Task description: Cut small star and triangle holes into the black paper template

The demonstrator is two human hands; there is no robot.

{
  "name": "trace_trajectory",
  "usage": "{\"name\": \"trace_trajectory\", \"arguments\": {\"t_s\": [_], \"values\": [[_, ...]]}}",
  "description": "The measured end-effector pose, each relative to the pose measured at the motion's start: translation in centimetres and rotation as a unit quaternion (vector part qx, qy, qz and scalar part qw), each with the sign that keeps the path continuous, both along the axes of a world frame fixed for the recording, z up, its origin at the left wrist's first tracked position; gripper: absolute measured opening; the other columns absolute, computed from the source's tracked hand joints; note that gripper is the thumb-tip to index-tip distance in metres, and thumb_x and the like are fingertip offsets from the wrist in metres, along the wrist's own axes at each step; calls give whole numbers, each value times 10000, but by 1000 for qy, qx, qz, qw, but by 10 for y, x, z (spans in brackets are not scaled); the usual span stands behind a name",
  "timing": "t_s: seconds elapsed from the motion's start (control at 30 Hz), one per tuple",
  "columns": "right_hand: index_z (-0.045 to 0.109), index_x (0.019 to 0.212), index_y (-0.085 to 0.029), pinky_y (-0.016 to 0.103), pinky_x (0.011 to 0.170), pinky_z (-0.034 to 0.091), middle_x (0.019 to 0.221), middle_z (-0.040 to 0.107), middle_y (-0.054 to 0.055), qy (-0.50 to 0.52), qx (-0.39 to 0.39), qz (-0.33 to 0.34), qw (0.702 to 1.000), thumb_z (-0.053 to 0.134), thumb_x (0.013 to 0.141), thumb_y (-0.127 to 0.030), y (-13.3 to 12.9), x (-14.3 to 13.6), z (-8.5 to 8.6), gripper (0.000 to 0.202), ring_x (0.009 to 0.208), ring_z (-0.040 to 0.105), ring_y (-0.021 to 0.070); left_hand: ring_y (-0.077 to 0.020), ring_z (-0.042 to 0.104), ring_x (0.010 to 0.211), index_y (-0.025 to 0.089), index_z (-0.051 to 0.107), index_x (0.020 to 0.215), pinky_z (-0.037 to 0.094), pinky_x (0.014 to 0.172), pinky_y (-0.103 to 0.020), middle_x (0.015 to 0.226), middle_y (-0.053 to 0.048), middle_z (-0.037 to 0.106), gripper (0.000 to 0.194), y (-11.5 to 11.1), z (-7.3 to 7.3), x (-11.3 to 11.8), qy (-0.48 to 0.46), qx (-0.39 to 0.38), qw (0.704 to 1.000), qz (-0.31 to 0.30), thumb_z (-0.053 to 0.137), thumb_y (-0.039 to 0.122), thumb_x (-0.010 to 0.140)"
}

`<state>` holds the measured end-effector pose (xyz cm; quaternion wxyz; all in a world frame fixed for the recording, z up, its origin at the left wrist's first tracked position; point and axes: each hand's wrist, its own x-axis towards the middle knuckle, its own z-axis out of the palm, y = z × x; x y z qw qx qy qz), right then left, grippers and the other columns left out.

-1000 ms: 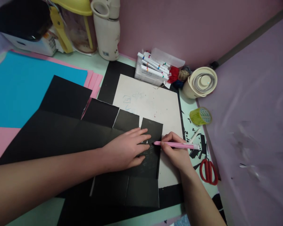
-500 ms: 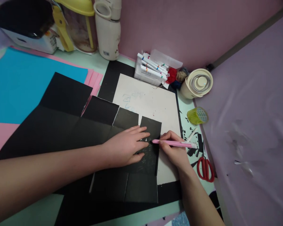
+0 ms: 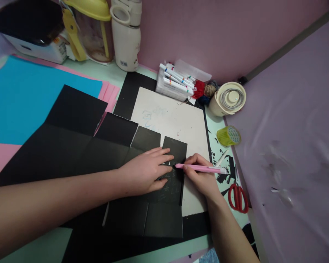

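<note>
A large black paper (image 3: 74,146) with creases and slits lies across the table. My left hand (image 3: 146,171) rests flat on it with fingers spread, holding nothing. Just right of those fingertips, my right hand (image 3: 201,175) grips a pink pen (image 3: 200,168), its tip at the paper's surface. Small light marks, some like triangles and stars, show on the black paper between and below the fingers. Under the right part lies a white board (image 3: 178,120) with faint blue scribbles.
At the back stand a white bottle (image 3: 126,44), a yellow-lidded jug (image 3: 91,33) and a box of markers (image 3: 174,84). To the right are a cream container (image 3: 227,98), green tape (image 3: 229,136), red scissors (image 3: 238,197) and black scraps. Blue paper (image 3: 44,98) lies left.
The pen and my right hand have shifted very slightly left. My left hand stays in place on the black paper.
</note>
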<state>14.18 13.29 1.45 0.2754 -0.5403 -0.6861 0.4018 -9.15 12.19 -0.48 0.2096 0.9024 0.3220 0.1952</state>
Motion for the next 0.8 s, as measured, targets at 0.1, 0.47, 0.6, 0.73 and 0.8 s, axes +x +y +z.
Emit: {"name": "trace_trajectory", "arguments": {"t_s": [0.1,0.47,0.6,0.73,0.8], "values": [[567,706,-199,257,580,401,691,608,-1,2,-4,0,1000,632,809,-243,0,0,0,129,640,537,144,-341,384,1378,158,692,1127,300,1148,-511,1358,-131,570,302,0,0,0,0,1,1000,1,560,305,899],[499,667,-206,266,595,393,658,565,-18,27,1,-31,999,616,786,-201,1,-1,-3,167,625,505,141,-342,375,1384,153,698,1100,295,1152,-505,1356,-128,572,284,0,1,0,5,-1,1000,0,560,298,898],[490,670,-209,265,593,392,657,562,-21,32,2,-37,999,615,783,-194,1,0,-5,169,622,502,139,-344,377,1382,152,698,1101,298,1149,-507,1356,-132,572,286,0,1,0,2,0,1000,-1,563,300,896],[515,686,-207,263,589,390,672,567,-19,18,10,-28,999,619,792,-210,1,0,-3,149,626,504,138,-341,374,1384,154,695,1108,295,1151,-505,1360,-132,568,291,0,0,0,2,1,1000,-1,561,302,897],[524,692,-206,264,593,393,679,572,-16,11,12,-25,1000,621,800,-222,0,0,-3,146,634,512,141,-331,372,1388,162,692,1114,293,1154,-494,1361,-126,568,289,0,0,0,-1,2,1000,0,565,305,897]]}}
